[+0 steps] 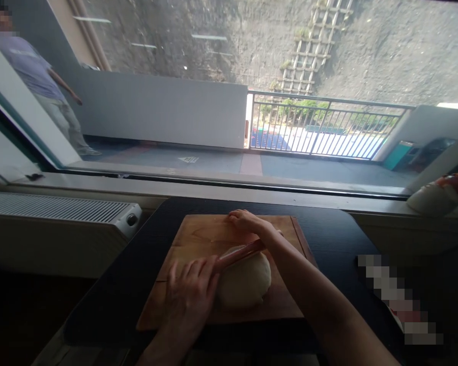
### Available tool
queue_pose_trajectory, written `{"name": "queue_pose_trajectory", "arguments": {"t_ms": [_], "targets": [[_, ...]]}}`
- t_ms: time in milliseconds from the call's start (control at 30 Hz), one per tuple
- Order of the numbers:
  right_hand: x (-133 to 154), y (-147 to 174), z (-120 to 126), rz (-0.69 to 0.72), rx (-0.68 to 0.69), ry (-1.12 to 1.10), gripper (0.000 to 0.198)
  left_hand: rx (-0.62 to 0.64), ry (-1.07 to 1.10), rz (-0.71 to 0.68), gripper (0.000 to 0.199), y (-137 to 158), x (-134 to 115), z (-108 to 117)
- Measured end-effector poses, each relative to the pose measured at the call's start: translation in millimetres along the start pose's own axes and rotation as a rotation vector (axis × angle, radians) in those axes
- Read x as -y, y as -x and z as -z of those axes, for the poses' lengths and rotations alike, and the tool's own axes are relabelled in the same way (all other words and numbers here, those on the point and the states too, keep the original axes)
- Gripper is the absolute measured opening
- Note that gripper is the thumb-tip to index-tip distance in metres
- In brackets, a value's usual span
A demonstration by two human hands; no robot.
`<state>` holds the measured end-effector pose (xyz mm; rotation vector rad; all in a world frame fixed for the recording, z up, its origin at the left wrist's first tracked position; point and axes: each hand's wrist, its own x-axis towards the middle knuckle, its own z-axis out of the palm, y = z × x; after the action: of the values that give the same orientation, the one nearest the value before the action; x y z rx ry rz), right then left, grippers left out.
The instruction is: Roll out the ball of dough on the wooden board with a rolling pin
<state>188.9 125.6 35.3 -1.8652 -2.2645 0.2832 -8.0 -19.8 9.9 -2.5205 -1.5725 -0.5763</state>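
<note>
A wooden cutting board [198,236] lies on a dark table, with a pale, flattened round of dough [244,284] on it. Across the far part of the dough a brown rolling pin [238,255] lies at a slant. My left hand [193,282] is over the pin's near left end, its fingers bent down around it and hiding that end. My right hand [246,222] reaches past the pin to the board's far edge, fingers curled onto the edge. The right forearm crosses above the pin, whose far end shows just beyond the wrist.
The black table [118,300] stands against a window sill [221,190]. To its left is a white radiator [61,208]. A blurred-out item [399,300] lies at the table's right side, and a pale pot [431,198] sits on the sill. Outside the glass a person [41,76] walks along a corridor.
</note>
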Motion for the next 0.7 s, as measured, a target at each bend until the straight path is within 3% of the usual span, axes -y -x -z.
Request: {"name": "queue_pose_trajectory", "arguments": {"t_ms": [133,267,367,433,500,700], "targets": [[8,23,7,0.097,0.078,-0.057,0.028,-0.011,0.007,-0.033,0.034,13,3,-2],[2,80,23,0.111,-0.007,-0.065,0.042,0.016,0.042,-0.019,0.034,14,3,-1],[-13,121,26,0.061,-0.013,-0.023,0.044,-0.004,0.057,-0.039,0.033,10,4,1],[-23,131,25,-0.007,0.049,0.022,0.043,-0.006,0.07,-0.07,0.032,5,7,2],[-30,121,23,-0.052,0.103,0.041,0.044,0.024,0.088,-0.101,0.032,0,10,3],[-41,49,25,-0.156,0.123,0.056,0.039,0.057,0.103,-0.139,0.034,-4,16,4]]}}
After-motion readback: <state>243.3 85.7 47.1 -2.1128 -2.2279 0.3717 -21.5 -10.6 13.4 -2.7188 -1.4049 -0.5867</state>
